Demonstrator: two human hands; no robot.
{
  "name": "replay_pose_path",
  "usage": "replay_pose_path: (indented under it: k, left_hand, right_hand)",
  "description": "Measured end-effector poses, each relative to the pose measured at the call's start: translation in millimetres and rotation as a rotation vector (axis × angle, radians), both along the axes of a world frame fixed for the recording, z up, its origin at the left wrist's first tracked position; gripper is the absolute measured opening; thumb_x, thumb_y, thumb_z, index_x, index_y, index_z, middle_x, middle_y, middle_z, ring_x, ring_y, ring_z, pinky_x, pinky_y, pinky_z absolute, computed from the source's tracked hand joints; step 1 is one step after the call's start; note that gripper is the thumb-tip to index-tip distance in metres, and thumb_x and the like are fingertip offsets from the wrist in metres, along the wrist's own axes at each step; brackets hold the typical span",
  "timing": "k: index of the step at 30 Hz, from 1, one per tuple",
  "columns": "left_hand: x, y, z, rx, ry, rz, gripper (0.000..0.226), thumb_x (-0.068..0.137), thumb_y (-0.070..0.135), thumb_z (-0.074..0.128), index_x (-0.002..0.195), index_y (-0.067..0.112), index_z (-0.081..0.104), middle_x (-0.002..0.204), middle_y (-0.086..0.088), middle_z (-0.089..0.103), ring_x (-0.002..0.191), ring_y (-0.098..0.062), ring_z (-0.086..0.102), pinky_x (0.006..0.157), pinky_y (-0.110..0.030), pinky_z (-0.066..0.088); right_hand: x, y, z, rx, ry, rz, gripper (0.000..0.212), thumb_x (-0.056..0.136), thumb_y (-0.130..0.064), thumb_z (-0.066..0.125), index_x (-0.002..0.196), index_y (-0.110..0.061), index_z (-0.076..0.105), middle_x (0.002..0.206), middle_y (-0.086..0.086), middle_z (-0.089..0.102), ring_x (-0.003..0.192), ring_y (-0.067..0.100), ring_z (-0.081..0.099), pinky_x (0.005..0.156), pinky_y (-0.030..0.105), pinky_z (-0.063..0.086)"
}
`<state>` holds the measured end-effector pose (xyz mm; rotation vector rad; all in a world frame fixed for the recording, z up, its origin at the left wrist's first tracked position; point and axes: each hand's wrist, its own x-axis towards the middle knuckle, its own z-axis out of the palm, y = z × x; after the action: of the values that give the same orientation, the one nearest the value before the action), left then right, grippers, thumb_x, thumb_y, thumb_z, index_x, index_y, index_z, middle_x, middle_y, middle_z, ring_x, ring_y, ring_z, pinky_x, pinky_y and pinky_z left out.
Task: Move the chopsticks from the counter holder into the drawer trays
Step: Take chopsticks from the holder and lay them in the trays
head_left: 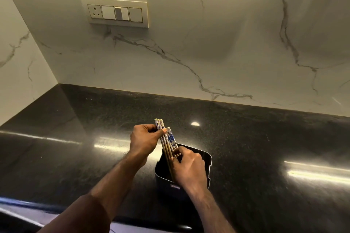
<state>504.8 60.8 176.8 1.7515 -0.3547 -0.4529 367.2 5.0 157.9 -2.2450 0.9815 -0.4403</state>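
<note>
A black rectangular holder (205, 159) stands on the dark counter near its front edge. Several wooden chopsticks (166, 143) with white and blue patterned tops stick up out of it, leaning away from me. My left hand (144, 141) pinches a bunch of them near the patterned tops. My right hand (189, 169) reaches over the holder's mouth and its fingers close on the chopstick shafts lower down. The lower ends of the chopsticks are hidden inside the holder. No drawer or tray is in view.
The glossy black stone counter (265, 147) runs left and right of the holder. A white marble wall (208, 43) rises behind it, with a switch and socket plate (115, 12) at upper left. A side wall meets the counter at far left.
</note>
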Motion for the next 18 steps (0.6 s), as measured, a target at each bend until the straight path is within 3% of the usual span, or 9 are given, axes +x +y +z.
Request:
replay_pose_path:
  k: [3, 9, 14, 18]
  left_hand:
    - [-1.7, 0.5, 9.5, -0.036, -0.026, -0.024, 0.005, 0.079, 0.014, 0.077, 0.083, 0.017, 0.078, 0.077, -0.001, 0.076, 0.083, -0.019, 0.073, 0.081, -0.037, 0.059]
    - [1.1, -0.5, 37.7, -0.127, 0.093, -0.108, 0.005, 0.082, 0.007, 0.073, 0.085, 0.011, 0.075, 0.084, -0.014, 0.075, 0.085, -0.029, 0.073, 0.075, -0.039, 0.060]
    - [4.9, -0.7, 73.6, -0.217, 0.135, -0.235, 0.007, 0.081, 0.006, 0.072, 0.087, 0.008, 0.074, 0.083, -0.012, 0.076, 0.076, -0.023, 0.072, 0.068, -0.035, 0.060]
    - [8.6, 1.5, 99.8, -0.261, 0.122, -0.296, 0.013, 0.082, 0.005, 0.070, 0.094, 0.005, 0.072, 0.089, -0.014, 0.076, 0.079, -0.022, 0.074, 0.066, -0.032, 0.061]
  right_hand:
    - [0.3, -2.1, 3.3, 0.010, -0.053, 0.008, 0.019, 0.088, -0.036, 0.064, 0.103, -0.025, 0.069, 0.084, -0.008, 0.071, 0.075, 0.009, 0.066, 0.069, 0.031, 0.057]
    - [3.3, -9.9, 7.0, 0.114, -0.139, 0.102, 0.025, 0.091, -0.036, 0.062, 0.111, -0.024, 0.071, 0.099, -0.006, 0.075, 0.087, 0.004, 0.067, 0.078, 0.024, 0.055]
    - [0.3, -18.5, 12.2, 0.226, -0.178, 0.174, 0.017, 0.092, -0.031, 0.063, 0.104, -0.023, 0.072, 0.094, -0.004, 0.075, 0.090, 0.010, 0.068, 0.085, 0.040, 0.055]
    - [-7.0, -22.2, 24.3, 0.371, -0.234, 0.240, 0.013, 0.093, -0.026, 0.063, 0.102, -0.021, 0.071, 0.090, -0.001, 0.076, 0.086, 0.012, 0.070, 0.084, 0.042, 0.057]
